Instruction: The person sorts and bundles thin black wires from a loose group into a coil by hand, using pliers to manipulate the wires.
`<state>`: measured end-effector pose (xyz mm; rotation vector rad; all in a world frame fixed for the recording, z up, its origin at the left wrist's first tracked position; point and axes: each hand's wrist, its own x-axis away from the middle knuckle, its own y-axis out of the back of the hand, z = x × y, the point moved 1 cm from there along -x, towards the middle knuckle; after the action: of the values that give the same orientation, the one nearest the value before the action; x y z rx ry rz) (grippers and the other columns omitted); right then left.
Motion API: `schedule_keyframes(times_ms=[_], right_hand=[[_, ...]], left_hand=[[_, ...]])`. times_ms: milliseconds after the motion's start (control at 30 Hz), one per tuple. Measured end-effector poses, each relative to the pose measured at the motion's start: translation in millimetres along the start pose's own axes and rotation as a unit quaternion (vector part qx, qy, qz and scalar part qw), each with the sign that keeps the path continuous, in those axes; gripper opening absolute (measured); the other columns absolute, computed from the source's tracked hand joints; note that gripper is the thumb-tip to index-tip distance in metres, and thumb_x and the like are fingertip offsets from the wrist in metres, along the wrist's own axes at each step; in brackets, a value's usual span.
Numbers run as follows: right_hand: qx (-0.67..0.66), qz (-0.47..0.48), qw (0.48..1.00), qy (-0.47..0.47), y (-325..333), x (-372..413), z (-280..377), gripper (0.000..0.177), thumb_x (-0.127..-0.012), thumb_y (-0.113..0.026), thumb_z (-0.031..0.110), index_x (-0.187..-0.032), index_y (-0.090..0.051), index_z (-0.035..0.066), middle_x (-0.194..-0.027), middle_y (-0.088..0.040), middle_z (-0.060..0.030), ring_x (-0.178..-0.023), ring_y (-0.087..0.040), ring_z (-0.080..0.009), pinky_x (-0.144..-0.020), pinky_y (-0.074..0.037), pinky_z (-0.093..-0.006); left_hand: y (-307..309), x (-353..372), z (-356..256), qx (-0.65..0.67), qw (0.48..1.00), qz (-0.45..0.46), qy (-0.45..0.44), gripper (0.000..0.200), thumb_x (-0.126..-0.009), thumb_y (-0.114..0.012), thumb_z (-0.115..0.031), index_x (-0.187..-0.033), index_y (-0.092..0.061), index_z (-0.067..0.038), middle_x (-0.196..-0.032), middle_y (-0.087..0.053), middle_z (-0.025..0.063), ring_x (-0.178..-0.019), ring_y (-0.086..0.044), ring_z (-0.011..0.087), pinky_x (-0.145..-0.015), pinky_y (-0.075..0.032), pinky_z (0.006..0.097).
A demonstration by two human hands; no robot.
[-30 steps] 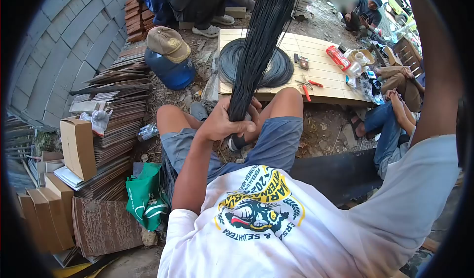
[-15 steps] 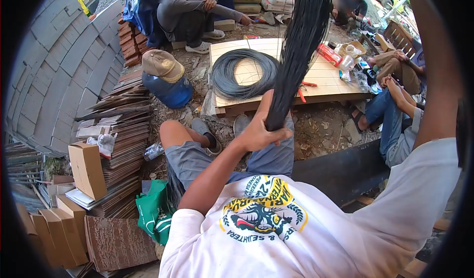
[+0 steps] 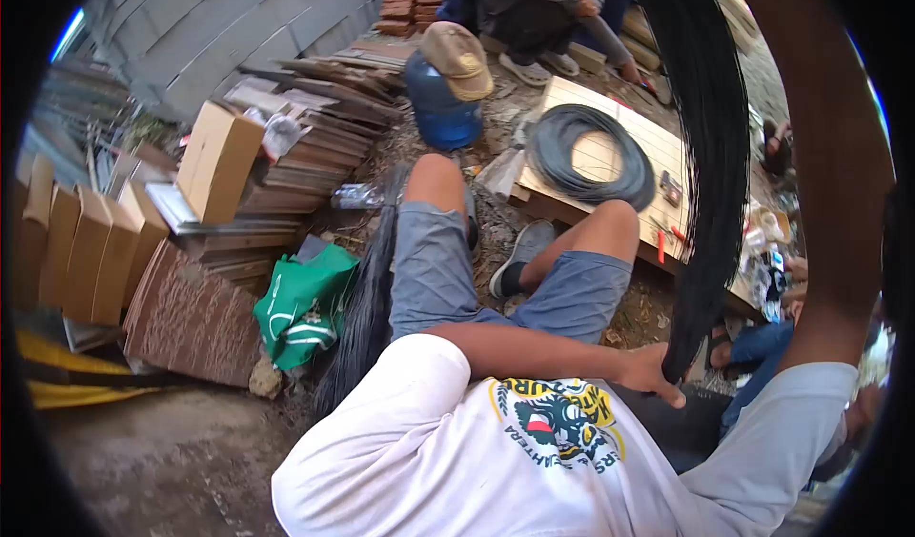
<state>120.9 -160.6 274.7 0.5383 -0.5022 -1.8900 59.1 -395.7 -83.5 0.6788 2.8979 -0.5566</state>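
A long bundle of black wire [image 3: 710, 156] runs from the top edge down the right side of the head view. My left hand [image 3: 653, 373] reaches across my body and is closed around its lower end. My right arm is raised along the right edge, and its hand is out of frame. Beyond my knees, a coil of dark wire [image 3: 551, 151] rests on a pale wooden board [image 3: 596, 161], with red-handled pliers [image 3: 661, 242] on the near side. Another bundle of black strands [image 3: 357, 332] leans beside my thigh.
A green bag [image 3: 305, 303] lies on my left, near cardboard boxes [image 3: 217, 161] and stacked tiles [image 3: 329, 146]. A cap [image 3: 457, 60] tops a blue water jug [image 3: 443, 108]. One person [image 3: 543, 8] sits behind the board; others sit at right.
My view has turned, shifting the surroundings. My left hand, still around the wire's lower end, has moved right and closer to my body, and the bundle now hangs further right.
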Motion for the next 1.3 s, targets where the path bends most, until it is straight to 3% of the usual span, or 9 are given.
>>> schedule_keyframes(times_ms=[233, 500, 600, 700, 767, 833, 1033, 1100, 1300], right_hand=[[0.074, 0.198, 0.976, 0.061, -215, -47, -18, 0.044, -0.092, -0.067, 0.039, -0.07, -0.06, 0.002, -0.055, -0.051, -0.0022, -0.049, -0.051, -0.0132, -0.047, -0.04, -0.0322], [-0.002, 0.371, 0.928, 0.014, -380, -22, -75, 0.049, -0.089, -0.067, 0.037, -0.077, -0.067, -0.01, -0.068, -0.066, -0.022, -0.069, -0.069, -0.0354, -0.066, -0.053, -0.0432], [-0.005, 0.403, 0.914, 0.041, -415, 2, -86, 0.046, -0.087, -0.066, 0.036, -0.081, -0.067, -0.01, -0.075, -0.067, -0.0248, -0.073, -0.07, -0.036, -0.066, -0.053, -0.0442], [-0.052, 0.481, 0.874, 0.047, -425, 25, -90, 0.041, -0.087, -0.065, 0.033, -0.085, -0.068, -0.008, -0.084, -0.068, -0.0257, -0.079, -0.07, -0.0355, -0.068, -0.053, -0.0454], [-0.037, 0.455, 0.885, 0.089, -463, 45, -92, 0.038, -0.084, -0.066, 0.029, -0.094, -0.068, -0.007, -0.092, -0.068, -0.026, -0.084, -0.069, -0.036, -0.073, -0.053, -0.0452], [-0.089, 0.406, 0.888, 0.195, -493, 67, -105, 0.035, -0.076, -0.066, 0.018, -0.099, -0.066, -0.008, -0.09, -0.069, -0.0258, -0.078, -0.069, -0.0346, -0.07, -0.054, -0.0439], [-0.071, 0.609, 0.79, 0.018, -471, 76, -93, 0.047, -0.08, -0.069, 0.03, -0.105, -0.06, -0.008, -0.068, -0.065, -0.0199, -0.059, -0.066, -0.0274, -0.06, -0.053, -0.0391], [-0.189, 0.596, 0.78, -0.002, -457, 76, -95, 0.042, -0.078, -0.074, 0.034, -0.081, -0.065, -0.007, -0.061, -0.064, -0.0154, -0.059, -0.067, -0.0269, -0.058, -0.054, -0.0365], [-0.215, 0.669, 0.709, -0.058, -359, 90, -179, 0.078, -0.076, -0.077, 0.056, -0.121, -0.055, -0.004, -0.091, -0.066, -0.0099, -0.073, -0.067, -0.0214, -0.068, -0.052, -0.0338]], left_hand=[[28, 36, 56, -0.128, 0.983, -0.129, 0.016, 0.07, -0.074, -0.083, -0.044, -0.124, -0.06, -0.001, -0.127, -0.06, 0.0197, -0.123, -0.055, 0.0302, -0.099, -0.044, 0.0432], [62, 154, -25, -0.238, 0.939, 0.107, 0.223, 0.05, -0.084, -0.068, -0.038, -0.116, -0.065, -0.001, -0.114, -0.067, 0.0232, -0.108, -0.064, 0.036, -0.091, -0.048, 0.0442], [63, 258, -186, -0.327, 0.925, -0.139, 0.135, 0.022, -0.091, -0.063, -0.023, -0.101, -0.073, -0.006, -0.085, -0.071, 0.0177, -0.074, -0.067, 0.0359, -0.067, -0.052, 0.0429], [66, 372, -232, -0.439, 0.706, -0.555, 0.038, 0.045, -0.077, -0.081, -0.037, -0.108, -0.07, -0.007, -0.077, -0.071, 0.006, -0.066, -0.067, 0.0234, -0.072, -0.054, 0.0384], [82, 399, -267, -0.776, 0.418, -0.442, 0.168, 0.065, -0.07, -0.085, -0.038, -0.123, -0.062, -0.008, -0.083, -0.07, 0.0037, -0.079, -0.069, 0.025, -0.089, -0.051, 0.042], [89, 427, -247, -0.781, 0.421, -0.393, 0.24, 0.064, -0.071, -0.083, -0.035, -0.124, -0.059, -0.008, -0.085, -0.069, 0.0043, -0.083, -0.068, 0.0257, -0.095, -0.047, 0.0433], [91, 515, -179, -0.679, 0.522, -0.299, 0.42, 0.059, -0.059, -0.08, -0.021, -0.112, -0.058, -0.009, -0.084, -0.069, 0.0076, -0.084, -0.068, 0.0292, -0.086, -0.051, 0.0441], [84, 512, -178, -0.66, 0.527, -0.309, 0.436, 0.059, -0.056, -0.079, -0.018, -0.11, -0.057, -0.009, -0.084, -0.069, 0.0083, -0.083, -0.068, 0.0292, -0.079, -0.053, 0.0428], [78, 505, -197, -0.633, 0.499, -0.359, 0.471, 0.049, -0.058, -0.074, -0.01, -0.105, -0.061, -0.011, -0.081, -0.069, 0.0114, -0.078, -0.068, 0.0333, -0.067, -0.052, 0.0435]])
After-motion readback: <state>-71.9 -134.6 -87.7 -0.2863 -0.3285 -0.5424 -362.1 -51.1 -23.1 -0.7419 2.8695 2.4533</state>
